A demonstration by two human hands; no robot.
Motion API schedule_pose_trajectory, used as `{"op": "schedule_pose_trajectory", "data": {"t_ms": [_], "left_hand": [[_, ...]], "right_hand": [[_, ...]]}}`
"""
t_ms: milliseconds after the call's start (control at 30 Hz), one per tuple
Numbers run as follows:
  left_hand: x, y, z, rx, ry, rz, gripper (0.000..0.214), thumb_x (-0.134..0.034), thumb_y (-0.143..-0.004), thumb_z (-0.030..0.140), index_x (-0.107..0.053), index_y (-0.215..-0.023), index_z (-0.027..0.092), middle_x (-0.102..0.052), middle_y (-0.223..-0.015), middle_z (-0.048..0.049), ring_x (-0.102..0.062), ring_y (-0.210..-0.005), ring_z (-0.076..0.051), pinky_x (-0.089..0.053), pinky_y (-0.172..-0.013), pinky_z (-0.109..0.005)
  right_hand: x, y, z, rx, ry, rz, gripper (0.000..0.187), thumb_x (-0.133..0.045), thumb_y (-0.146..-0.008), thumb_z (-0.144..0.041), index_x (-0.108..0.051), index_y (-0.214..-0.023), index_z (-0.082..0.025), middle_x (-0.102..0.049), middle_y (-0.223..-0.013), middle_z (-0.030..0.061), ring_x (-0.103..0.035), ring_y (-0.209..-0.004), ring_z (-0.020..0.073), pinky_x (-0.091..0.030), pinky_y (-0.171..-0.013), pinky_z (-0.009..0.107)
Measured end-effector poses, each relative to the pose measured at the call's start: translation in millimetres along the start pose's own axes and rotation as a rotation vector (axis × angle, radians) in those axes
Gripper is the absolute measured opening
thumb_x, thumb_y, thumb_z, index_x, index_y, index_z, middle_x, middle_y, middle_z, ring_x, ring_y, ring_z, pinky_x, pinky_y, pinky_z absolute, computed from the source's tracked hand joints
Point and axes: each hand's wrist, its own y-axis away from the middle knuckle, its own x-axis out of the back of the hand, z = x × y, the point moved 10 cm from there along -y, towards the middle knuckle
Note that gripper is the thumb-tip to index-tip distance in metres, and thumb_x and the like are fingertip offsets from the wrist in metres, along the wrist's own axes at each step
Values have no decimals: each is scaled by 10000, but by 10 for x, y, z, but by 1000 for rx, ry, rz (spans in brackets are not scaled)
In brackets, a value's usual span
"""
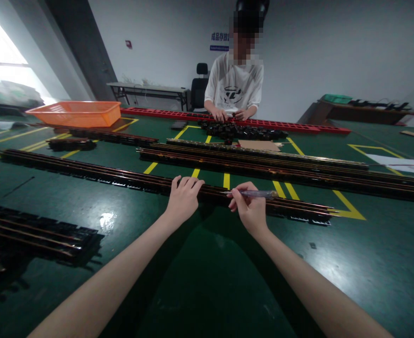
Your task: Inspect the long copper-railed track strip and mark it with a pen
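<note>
A long black strip with copper-coloured rods point(122, 176) lies across the green table in front of me. My left hand point(184, 199) is closed over the strip near its middle, fingers bent over the far side. In my right hand point(249, 209) is a thin screwdriver point(259, 193) with a clear handle. Its slim metal tip points left, close to the top of the strip; whether it touches cannot be made out. The strip's right end, with bare rod tips showing, extends past my right hand.
Behind lie more long rodded strips point(280, 171) and a piece of cardboard point(258, 145). An orange basket point(76, 114) stands at the back left. More black strips point(34, 234) lie at the near left. Across the table, a person point(233, 87) handles black parts by a red rack point(308, 128).
</note>
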Motion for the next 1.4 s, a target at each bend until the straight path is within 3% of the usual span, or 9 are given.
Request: {"op": "schedule_pose_trajectory", "data": {"t_ms": [400,633,933,1400], "left_hand": [[24,0,-25,-28,104,-3,402,-362,-837,97,-593,-1156,176,-652,-1147,-77,-557,-1102,-221,-339,-1015,-435],[43,-19,11,-23,100,-19,375,-476,-809,294,-588,-1153,195,-647,-1148,-90,-557,-1084,-258,-347,-991,-463],[16,-14,2,-16,15,-7,439,-489,-847,487,-598,-1128,168,-643,-1114,-112,-557,-1039,-280,-373,-946,-453],[32,-17,27,-9,-13,32,354,-501,-858,396,-610,-1088,151,-655,-1092,-103,-565,-1033,-269,-366,-954,-451]], "right_hand": [[-35,-1,29,-11,12,-47,172,-540,-860,-352,-480,-804,-200,-614,-668,-4,-584,-468,91,-477,-381,187],[-29,-7,-20,2,14,-31,198,-550,-844,-375,-486,-777,-200,-606,-656,-3,-572,-456,94,-453,-363,185],[-32,-3,-6,5,24,-41,192,-546,-852,-376,-488,-803,-199,-597,-662,-5,-576,-458,97,-454,-365,185],[-27,-8,-26,8,34,-36,160,-542,-851,-336,-490,-800,-194,-593,-650,-4,-576,-456,98,-449,-367,183]]}}
